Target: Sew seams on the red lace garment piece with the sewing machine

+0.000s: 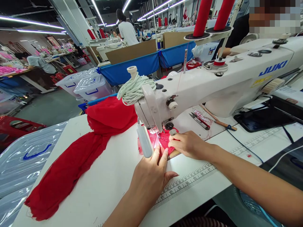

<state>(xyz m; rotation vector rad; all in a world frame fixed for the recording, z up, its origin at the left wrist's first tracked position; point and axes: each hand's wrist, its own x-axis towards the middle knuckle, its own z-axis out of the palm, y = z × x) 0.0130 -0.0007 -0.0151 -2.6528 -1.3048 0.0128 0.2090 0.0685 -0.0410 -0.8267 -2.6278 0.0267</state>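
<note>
A white JUKI sewing machine [227, 82] stands on the white table [111, 176]. Under its needle lies a small piece of red lace fabric [165, 140], lit by the machine lamp. My left hand [150, 175] lies flat on the table, fingers stretched out onto the near edge of that fabric. My right hand [188, 145] rests to the right of the presser foot, fingers curled and pinching the red fabric's edge. A long bundle of red cloth [78, 160] trails from behind the machine head to the table's front left corner.
Scissors and thread snips [201, 121] lie behind my right hand. A dark tablet [262, 119] sits at the right. Two red thread cones [213, 14] stand on the machine's rack. A printed ruler [189, 183] runs along the table front. Clear plastic bins [87, 85] and other workers fill the background.
</note>
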